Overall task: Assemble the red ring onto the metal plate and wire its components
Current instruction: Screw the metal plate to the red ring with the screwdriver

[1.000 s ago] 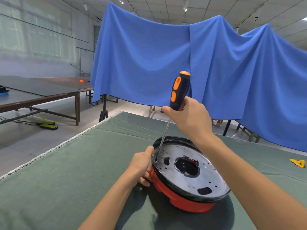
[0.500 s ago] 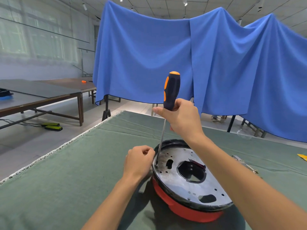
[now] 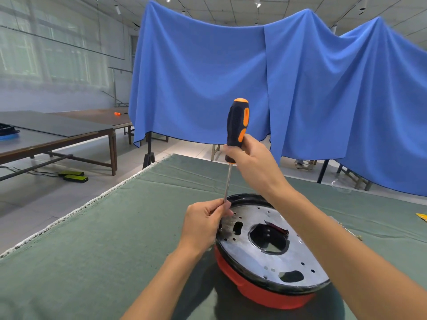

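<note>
A round metal plate (image 3: 258,257) with several holes and a large central opening lies on top of a red ring (image 3: 261,294) on the green cloth. A screwdriver (image 3: 238,125) with a black and orange handle stands almost upright over the plate's left edge. My right hand (image 3: 251,158) grips the lower end of the handle. My left hand (image 3: 203,222) pinches the bottom of the steel shaft at the plate's left rim; the tip is hidden behind its fingers. A dark part with a red wire (image 3: 277,228) shows inside the central opening.
The green-covered table (image 3: 104,239) has a frayed white edge on the left. A yellow item (image 3: 421,217) lies at the far right edge. Blue drapes (image 3: 254,77) hang behind. Wooden tables (image 3: 57,132) stand at left, with cables and green boxes on the floor.
The screwdriver has swung from a rightward tilt to nearly upright. My left hand has risen from the ring's side to pinch the shaft at the plate's rim.
</note>
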